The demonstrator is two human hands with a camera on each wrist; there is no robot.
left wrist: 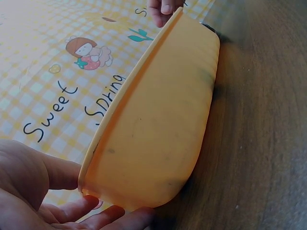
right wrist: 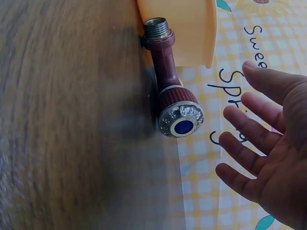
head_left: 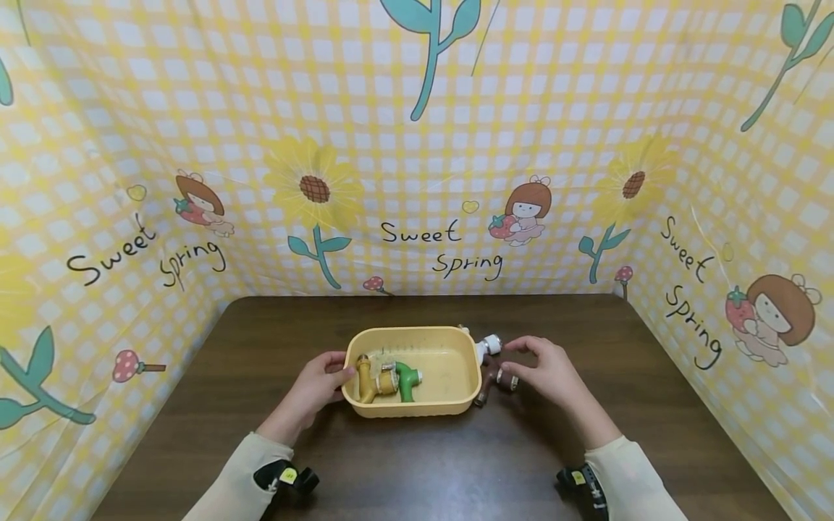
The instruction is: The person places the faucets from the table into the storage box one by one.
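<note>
My left hand (head_left: 313,391) grips the left end of a pale yellow plastic basin (head_left: 417,410), thumb at the rim and fingers along the outer wall. Inside the basin, toward its left, lie a mustard-yellow faucet (head_left: 366,383) and a green faucet (head_left: 408,380). Outside the right end are a white faucet (head_left: 490,346) and a maroon faucet (head_left: 507,380), the latter partly behind my right hand (head_left: 550,369). That hand hovers beside both with spread fingers and holds nothing. The right wrist view shows the maroon faucet (right wrist: 165,67) with a threaded metal end and a blue-centred round knob.
The brown wooden table (head_left: 417,470) extends around the basin. A yellow-and-white checked cloth (head_left: 417,159) with printed flowers and figures hangs as walls at the back and both sides. Something small shows behind the basin's back right corner, too hidden to identify.
</note>
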